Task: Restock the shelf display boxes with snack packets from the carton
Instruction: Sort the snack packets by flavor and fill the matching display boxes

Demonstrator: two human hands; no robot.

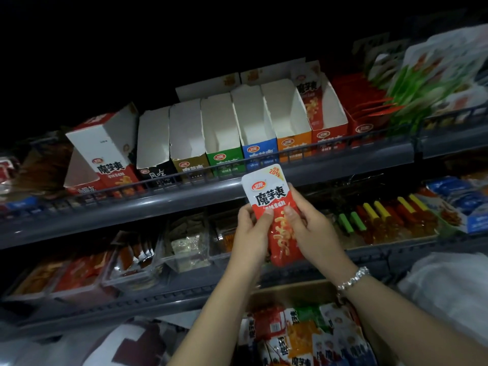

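Both hands hold one red-and-white snack packet (274, 215) upright just below the upper shelf rail (211, 178): left hand (250, 233) grips its left edge, right hand (311, 228) its right. Display boxes (227, 138) stand open above; the carton (303, 336) of packets sits near, lower right.

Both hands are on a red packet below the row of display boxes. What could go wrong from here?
1. Wrong box: the packet is red, but the green, blue and orange boxes sit nearest; the red box is further right.
2. The tilted box at the left could topple if bumped.
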